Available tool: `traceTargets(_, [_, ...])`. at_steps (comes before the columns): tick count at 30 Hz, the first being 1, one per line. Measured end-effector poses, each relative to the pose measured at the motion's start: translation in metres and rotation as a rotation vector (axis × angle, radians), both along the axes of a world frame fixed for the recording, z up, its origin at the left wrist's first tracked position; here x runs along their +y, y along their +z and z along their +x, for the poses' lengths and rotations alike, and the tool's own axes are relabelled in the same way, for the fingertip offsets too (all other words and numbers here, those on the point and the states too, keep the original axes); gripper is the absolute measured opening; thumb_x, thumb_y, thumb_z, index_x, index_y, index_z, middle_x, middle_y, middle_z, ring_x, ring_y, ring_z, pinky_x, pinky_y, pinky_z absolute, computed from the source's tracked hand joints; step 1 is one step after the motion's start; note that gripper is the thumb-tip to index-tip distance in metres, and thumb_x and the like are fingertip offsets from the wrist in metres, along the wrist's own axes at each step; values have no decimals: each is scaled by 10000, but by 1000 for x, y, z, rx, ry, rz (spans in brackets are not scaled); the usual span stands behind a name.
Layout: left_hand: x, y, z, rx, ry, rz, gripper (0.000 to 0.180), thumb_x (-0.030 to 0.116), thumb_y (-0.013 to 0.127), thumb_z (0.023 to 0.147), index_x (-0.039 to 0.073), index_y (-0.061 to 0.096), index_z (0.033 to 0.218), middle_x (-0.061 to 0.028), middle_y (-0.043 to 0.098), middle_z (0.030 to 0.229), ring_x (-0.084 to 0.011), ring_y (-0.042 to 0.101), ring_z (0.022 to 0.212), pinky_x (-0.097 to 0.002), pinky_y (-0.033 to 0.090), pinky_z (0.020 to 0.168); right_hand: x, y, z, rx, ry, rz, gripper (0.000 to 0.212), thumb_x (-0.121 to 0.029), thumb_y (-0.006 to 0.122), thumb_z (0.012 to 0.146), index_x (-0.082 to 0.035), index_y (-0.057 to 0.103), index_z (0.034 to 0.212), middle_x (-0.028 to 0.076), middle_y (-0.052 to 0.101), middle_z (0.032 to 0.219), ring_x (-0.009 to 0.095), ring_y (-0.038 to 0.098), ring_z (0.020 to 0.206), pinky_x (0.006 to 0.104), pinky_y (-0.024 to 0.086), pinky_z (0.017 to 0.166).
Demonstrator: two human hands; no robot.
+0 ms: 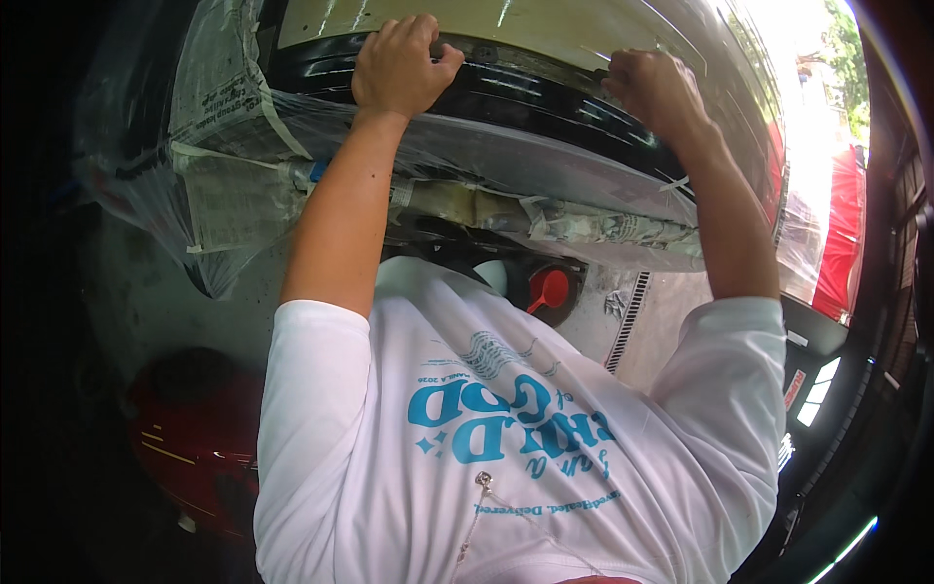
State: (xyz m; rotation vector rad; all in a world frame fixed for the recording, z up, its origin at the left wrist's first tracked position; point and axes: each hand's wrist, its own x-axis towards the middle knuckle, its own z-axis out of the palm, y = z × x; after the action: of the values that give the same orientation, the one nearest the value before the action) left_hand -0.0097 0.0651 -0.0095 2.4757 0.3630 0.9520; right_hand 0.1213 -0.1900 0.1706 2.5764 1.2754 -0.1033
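White cotton shirt [506, 428] nearest; left hand [401, 66], right hand [654, 90] curled, pressing glossy black panel [545, 97]; crinkled newspaper masking [233, 165].

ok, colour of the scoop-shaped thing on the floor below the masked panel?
Red, beside something white; clearest in the head view.

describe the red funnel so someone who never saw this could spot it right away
Start at the black car panel that both hands press on, masked with newspaper and clear plastic sheet. Look below its newspaper-wrapped lower edge, just above the white shirt. There the red funnel sits in a dark round container, beside a white object; it is the only small bright red thing there.
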Motion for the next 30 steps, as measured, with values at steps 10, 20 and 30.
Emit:
traceTargets(10, [-11,0,-4,35,-22,-7,206,294,705,839,112,628,896,-22,681,860,-266,658,849,-423,518,776,29,2,28,111,-103,-149,218,-276,778,900,-76,733,972,154,757,903,379,740,868,504,585,793])
traceTargets(20, [-6,4,-4,7,-20,-24,209,290,711,834,112,618,888,-31,677,847,-274,661,851,-429,517,770,-3,-4,-6,-20,-45,44,213,-294,772,905,-94,741,972,165,751,885,399,729,872,517,581,792])
traceTargets(30, [-8,2,-4,25,-28,-33,223,304,714,835,111,615,887,-33,670,827,-274,663,843,-420,526,768,42,14,50,333,-154,-125,204,-211,830,840,-31,773,918,133,757,823,246,748,799,413,569,751])
